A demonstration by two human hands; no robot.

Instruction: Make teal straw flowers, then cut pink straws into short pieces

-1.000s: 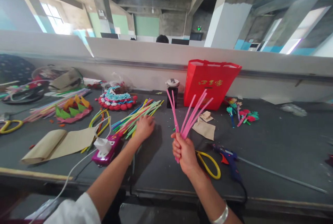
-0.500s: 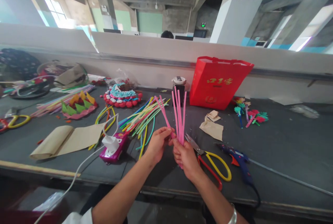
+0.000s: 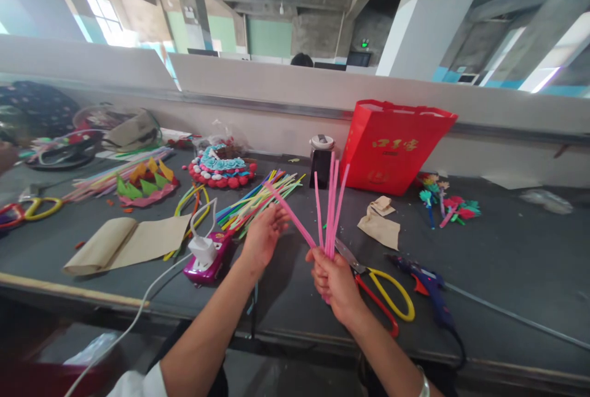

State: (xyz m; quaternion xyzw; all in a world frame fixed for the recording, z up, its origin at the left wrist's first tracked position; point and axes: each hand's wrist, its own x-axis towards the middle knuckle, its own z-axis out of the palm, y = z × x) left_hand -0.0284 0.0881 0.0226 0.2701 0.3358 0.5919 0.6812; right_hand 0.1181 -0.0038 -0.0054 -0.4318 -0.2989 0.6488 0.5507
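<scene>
My right hand [image 3: 336, 280] is closed around the lower ends of several pink pipe cleaners [image 3: 330, 219], which stand up and fan out above the fist. One pink stem leans far to the left, its tip over the heap of coloured pipe cleaners [image 3: 258, 200]. Beside that leaning stem is my left hand [image 3: 267, 234], its fingers loosely bent and apart, with nothing visible in them. Large scissors [image 3: 385, 289] with yellow and red handles lie just right of my right hand. A blue glue gun [image 3: 431, 292] rests farther right.
A purple power strip [image 3: 209, 262] with a white plug and brown paper [image 3: 157, 240] lie left. A red bag [image 3: 396, 145] and a dark phone [image 3: 320, 168] stand at the back. Fabric scraps [image 3: 380, 225] and small flowers [image 3: 454, 206] lie right. Another person's hand [image 3: 5, 157] shows far left.
My left hand has let go of the pink stems and moved left, its fingers opening. One stem now tilts farther left. My right hand keeps its hold.
</scene>
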